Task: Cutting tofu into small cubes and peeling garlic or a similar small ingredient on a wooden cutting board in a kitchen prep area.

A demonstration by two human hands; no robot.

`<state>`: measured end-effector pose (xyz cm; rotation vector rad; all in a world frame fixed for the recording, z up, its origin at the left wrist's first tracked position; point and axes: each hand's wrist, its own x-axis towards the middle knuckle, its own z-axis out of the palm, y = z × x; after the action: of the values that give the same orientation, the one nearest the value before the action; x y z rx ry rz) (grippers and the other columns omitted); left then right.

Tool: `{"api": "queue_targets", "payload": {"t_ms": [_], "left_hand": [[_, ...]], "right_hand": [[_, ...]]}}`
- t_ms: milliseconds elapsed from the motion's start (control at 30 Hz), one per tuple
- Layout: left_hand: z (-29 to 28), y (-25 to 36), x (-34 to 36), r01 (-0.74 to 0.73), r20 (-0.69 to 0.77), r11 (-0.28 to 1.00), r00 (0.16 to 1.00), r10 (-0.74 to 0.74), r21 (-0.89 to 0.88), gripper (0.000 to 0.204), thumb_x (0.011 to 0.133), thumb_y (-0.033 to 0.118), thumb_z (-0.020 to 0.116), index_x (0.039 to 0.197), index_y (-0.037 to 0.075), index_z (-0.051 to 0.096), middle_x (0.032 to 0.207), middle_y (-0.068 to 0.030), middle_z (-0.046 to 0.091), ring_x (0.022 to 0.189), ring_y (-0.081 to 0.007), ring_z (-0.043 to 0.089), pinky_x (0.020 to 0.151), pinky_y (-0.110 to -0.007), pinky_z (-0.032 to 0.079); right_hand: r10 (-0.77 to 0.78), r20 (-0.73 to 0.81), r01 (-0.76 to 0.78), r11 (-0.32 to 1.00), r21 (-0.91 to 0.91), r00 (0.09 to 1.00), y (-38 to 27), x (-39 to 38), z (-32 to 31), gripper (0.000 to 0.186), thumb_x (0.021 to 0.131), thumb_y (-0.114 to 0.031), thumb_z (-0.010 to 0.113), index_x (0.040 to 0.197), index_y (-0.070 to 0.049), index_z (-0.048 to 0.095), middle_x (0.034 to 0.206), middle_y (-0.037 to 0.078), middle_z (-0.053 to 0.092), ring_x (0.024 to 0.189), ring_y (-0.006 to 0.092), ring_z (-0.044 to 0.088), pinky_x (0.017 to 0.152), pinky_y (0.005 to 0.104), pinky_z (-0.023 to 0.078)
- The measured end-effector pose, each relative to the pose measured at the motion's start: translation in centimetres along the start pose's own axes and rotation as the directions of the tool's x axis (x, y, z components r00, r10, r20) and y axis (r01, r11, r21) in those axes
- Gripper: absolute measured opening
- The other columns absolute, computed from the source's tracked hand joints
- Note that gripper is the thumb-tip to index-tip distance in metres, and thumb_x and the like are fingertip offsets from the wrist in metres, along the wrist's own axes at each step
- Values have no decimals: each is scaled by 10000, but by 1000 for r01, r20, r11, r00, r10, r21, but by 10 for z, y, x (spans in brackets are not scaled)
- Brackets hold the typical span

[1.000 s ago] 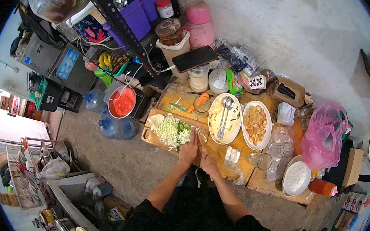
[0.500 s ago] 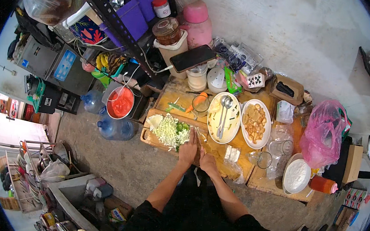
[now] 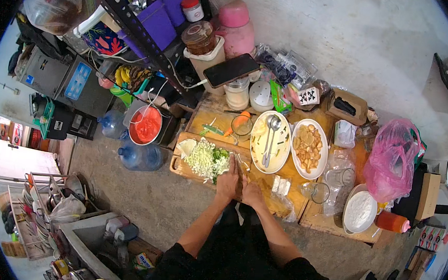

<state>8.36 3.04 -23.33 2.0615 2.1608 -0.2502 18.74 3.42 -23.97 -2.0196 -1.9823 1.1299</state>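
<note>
On the wooden cutting board lies a pile of finely chopped pale cabbage, with chopped greens at its right side. My left hand rests over the board's right end, fingers stretched forward and close together beside the greens. Just right of it, my right hand is closed, apparently around a knife that is mostly hidden by the hands. Thin pale pieces lie ahead of it. A cabbage chunk sits at the board's left end.
Beyond my hands stand an oval dish with two spoons and an oval dish of brown chunks. A glass cup, a bowl of white powder and a pink plastic bag are rightward. A phone hangs over the table's back.
The view has shifted very slightly. Both hands stay at nearly the same place by the greens, with only a small movement of the right hand.
</note>
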Motion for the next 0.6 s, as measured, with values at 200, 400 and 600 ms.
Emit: {"api": "queue_targets", "payload": {"t_ms": [200, 400, 600], "left_hand": [[10, -5, 0, -11, -21, 997, 1000, 13, 72, 632, 739, 136, 504, 1305, -35, 281, 1412, -146, 184, 574, -151, 598, 494, -255, 485], [13, -6, 2, -7, -52, 999, 999, 9, 33, 624, 729, 110, 494, 1305, -24, 291, 1395, -140, 237, 542, -155, 590, 468, -265, 482], [4, -4, 3, -8, -65, 999, 998, 4, -51, 590, 735, 108, 493, 1281, -33, 319, 1379, -141, 269, 559, -204, 605, 494, -291, 497]], "right_hand": [[-9, 170, -1, 998, 58, 985, 5, -21, -18, 687, 899, -467, 244, 737, 113, 573, 772, 346, 542, 811, 477, 537, 757, 504, 420], [-23, 111, 16, 998, 66, 994, 21, -32, -11, 677, 898, -463, 265, 722, 114, 572, 764, 348, 539, 799, 479, 536, 734, 507, 426], [20, 164, -39, 993, 111, 986, 35, -28, 0, 710, 901, -476, 252, 661, 121, 553, 589, 304, 533, 575, 415, 576, 605, 460, 470]]}}
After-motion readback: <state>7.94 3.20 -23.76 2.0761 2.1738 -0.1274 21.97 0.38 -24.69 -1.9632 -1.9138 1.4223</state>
